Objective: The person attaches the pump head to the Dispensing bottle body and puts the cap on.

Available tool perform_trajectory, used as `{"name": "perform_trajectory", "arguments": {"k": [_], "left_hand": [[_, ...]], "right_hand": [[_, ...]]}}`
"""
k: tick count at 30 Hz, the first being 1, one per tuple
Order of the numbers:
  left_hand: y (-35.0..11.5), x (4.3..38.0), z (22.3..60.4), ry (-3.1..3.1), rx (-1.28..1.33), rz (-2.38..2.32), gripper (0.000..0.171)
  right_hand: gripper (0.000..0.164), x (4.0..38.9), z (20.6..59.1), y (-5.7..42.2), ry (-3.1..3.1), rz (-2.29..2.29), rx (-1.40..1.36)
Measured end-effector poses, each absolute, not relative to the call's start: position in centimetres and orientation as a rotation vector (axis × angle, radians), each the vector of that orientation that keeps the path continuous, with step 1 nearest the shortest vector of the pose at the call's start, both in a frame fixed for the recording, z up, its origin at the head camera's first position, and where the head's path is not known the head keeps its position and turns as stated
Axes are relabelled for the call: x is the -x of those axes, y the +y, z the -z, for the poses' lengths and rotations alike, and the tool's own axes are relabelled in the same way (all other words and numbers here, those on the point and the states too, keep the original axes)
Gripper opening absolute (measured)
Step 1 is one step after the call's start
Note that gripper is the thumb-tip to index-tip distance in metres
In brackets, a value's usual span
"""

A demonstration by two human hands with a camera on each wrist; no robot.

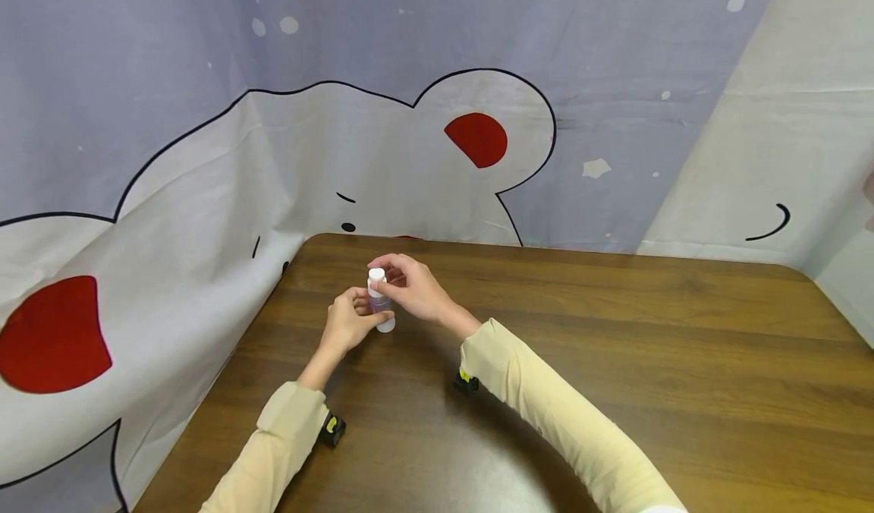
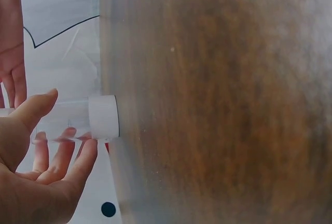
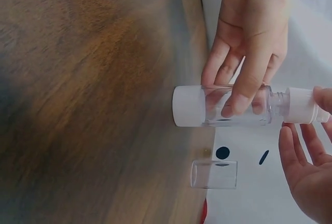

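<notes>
A small clear bottle (image 3: 244, 120) with a white base (image 3: 189, 106) stands upright on the wooden table. My left hand (image 1: 347, 322) holds it round its clear body, thumb on one side and fingers on the other. At its top, my right hand (image 1: 418, 291) pinches the white cap (image 3: 300, 106) between thumb and fingers. In the right wrist view, part of the bottle's narrow clear neck (image 3: 278, 102) shows below the cap. A clear, cup-like cover (image 3: 214, 175) stands on the table beside the bottle; in the head view the hands hide it.
The wooden table (image 1: 614, 346) stretches away to the right. A patterned cloth (image 1: 382, 156) hangs behind it and along its left side. Small black devices (image 1: 332, 429) sit under the wrists.
</notes>
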State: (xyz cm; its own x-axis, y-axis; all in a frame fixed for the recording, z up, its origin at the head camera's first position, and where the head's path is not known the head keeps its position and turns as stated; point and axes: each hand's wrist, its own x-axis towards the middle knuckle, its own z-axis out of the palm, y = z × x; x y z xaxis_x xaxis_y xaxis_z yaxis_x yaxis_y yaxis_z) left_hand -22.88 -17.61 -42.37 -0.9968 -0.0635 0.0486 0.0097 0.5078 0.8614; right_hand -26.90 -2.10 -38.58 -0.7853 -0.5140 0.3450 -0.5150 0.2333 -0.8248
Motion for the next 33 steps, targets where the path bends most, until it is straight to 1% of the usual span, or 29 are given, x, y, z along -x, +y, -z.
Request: {"name": "perform_trajectory", "arguments": {"k": [13, 20, 33], "left_hand": [[-17.7, 22.9, 42.3, -2.657, -0.074, 1.543, 0.053], [-17.7, 22.9, 42.4, -2.665, -0.078, 1.53, 0.051], [-17.7, 22.9, 42.5, -2.663, -0.077, 1.533, 0.05]], "right_hand": [[0.029, 26.7, 39.2, -2.2, -2.465, -1.686, -1.017], [0.031, 26.6, 39.6, -2.4, -2.469, -1.741, -0.993], [0.03, 26.5, 39.9, -2.4, -2.448, -1.799, -0.977]]}}
